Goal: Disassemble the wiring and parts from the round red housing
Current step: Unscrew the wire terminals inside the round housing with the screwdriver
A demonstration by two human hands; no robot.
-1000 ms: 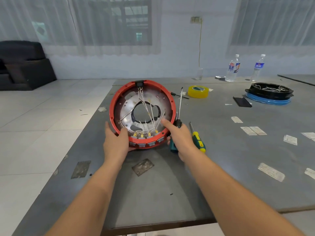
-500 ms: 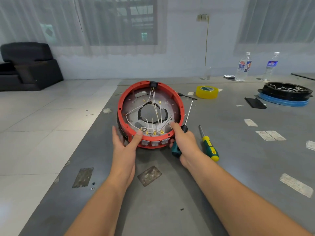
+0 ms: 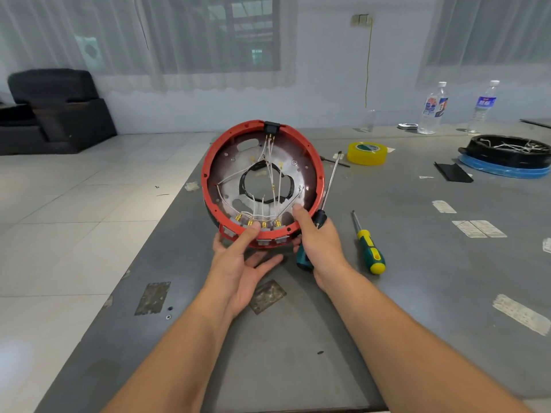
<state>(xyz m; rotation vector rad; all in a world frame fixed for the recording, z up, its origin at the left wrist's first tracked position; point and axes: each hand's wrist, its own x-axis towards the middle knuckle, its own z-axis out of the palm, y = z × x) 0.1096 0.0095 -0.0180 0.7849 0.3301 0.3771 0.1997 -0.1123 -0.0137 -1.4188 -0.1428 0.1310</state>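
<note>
The round red housing [image 3: 208, 162] is tilted up on edge above the grey table, its open side facing me. White wires [image 3: 269, 162] run inside from a black socket [image 3: 272, 126] at the top to brass terminals [image 3: 264, 224] at the bottom rim. My left hand [image 3: 243, 263] cups the lower rim, thumb on the terminals. My right hand [image 3: 320, 239] grips the rim's lower right and also holds a teal-handled screwdriver [image 3: 328, 192], whose shaft points up beside the housing.
A green-and-yellow screwdriver [image 3: 369, 248] lies to the right of my right hand. Farther back are a yellow tape roll [image 3: 366, 153], two water bottles [image 3: 432, 108], a black flat piece [image 3: 453, 172] and a black round part on a blue ring [image 3: 507, 158]. The table's left edge [image 3: 167, 228] drops to tiled floor.
The housing has been lifted and tipped more upright toward me. My left hand slid from the left side to under the bottom rim, thumb onto the terminals.
</note>
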